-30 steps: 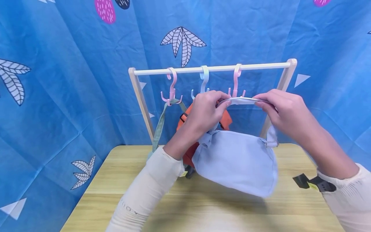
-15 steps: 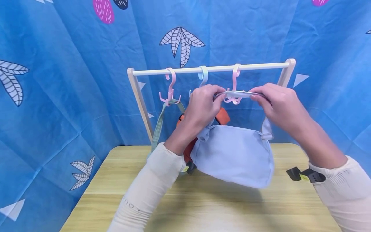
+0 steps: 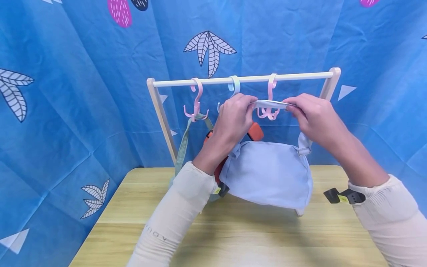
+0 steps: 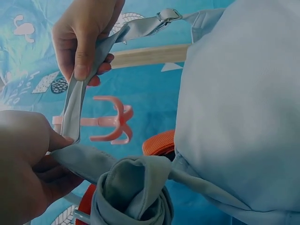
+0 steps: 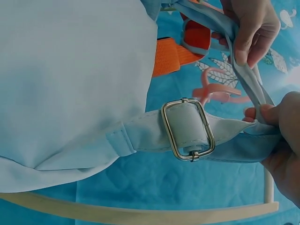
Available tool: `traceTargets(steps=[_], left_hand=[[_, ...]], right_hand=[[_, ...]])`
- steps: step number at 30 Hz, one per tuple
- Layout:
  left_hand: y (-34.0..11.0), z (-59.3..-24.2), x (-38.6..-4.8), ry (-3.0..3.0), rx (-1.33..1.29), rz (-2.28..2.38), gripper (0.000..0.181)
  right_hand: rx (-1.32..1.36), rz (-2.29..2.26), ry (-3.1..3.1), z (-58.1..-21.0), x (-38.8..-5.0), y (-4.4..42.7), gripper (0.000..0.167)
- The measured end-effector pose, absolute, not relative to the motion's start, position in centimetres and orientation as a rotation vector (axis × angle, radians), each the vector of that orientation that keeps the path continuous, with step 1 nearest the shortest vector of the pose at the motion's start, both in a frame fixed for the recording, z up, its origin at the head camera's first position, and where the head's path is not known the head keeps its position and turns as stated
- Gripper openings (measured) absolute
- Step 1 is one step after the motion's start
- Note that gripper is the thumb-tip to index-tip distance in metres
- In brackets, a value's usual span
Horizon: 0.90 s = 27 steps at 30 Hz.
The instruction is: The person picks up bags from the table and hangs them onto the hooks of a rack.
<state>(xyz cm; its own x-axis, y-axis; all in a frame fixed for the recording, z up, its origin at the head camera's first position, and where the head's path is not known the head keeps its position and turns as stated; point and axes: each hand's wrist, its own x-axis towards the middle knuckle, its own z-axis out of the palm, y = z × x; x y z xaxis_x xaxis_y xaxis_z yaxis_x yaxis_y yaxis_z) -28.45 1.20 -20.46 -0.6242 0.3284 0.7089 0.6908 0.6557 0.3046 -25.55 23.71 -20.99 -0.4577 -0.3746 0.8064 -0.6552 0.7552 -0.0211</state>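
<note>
A pale blue shoulder bag (image 3: 267, 174) hangs by its strap (image 3: 271, 104) from both hands, above the table. The left hand (image 3: 235, 116) pinches the strap on one side, the right hand (image 3: 313, 115) on the other, with a short flat stretch between them. Just behind that stretch is the right pink hook (image 3: 269, 114), its prongs apart from the strap in the left wrist view. A metal buckle (image 5: 188, 130) sits on the strap below the right hand. A knotted part of the strap (image 4: 133, 192) hangs under the left hand.
A wooden rack (image 3: 300, 75) carries a left pink hook (image 3: 196, 107) and a blue hook (image 3: 235, 85). A green strap (image 3: 182, 148) hangs on the left pink hook. An orange bag (image 3: 255, 132) hangs behind the left arm, partly hidden. Below is the wooden table (image 3: 133, 207); blue patterned cloth surrounds it.
Both hands have risen and moved slightly left with the bag, bringing the strap up in front of the right pink hook. The bag's lower edge is higher.
</note>
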Motion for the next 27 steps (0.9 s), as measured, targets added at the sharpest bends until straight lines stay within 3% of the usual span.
traceTargets(steps=[27], left_hand=[[1.5,-20.4,-29.9,-2.355,-0.731,-0.815,0.027]], right_hand=[[0.680,0.496,-2.203,-22.2,-26.3,23.7,0.020]])
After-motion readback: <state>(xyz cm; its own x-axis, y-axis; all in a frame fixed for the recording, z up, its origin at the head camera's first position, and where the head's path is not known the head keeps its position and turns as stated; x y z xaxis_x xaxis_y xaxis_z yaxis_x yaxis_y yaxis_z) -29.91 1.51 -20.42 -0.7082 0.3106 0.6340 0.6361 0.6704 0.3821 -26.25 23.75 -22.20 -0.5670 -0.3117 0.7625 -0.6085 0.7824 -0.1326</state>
